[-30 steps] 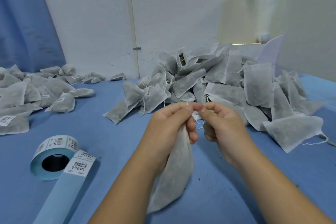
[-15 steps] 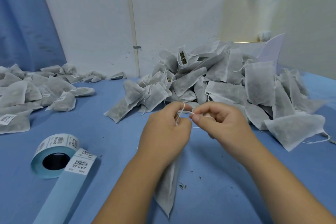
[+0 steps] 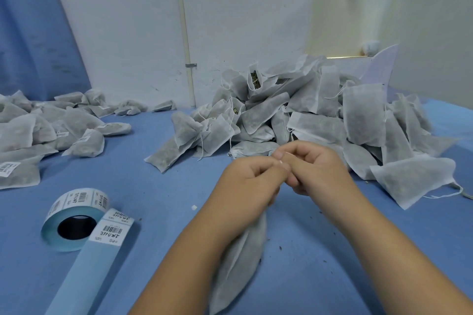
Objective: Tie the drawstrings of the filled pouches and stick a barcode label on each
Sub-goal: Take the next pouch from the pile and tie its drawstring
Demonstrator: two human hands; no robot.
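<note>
Here, pouch hanging under left fingers, right fingers pinching its top

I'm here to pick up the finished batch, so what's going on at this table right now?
A person is closing one filled pouch: the left hand grips its neck and the right hand pinches at its top, apparently tying the drawstring, which is hidden. The label roll lies untouched on the left. A heap of pouches sits ahead; labelled pouches lie far left.
</note>
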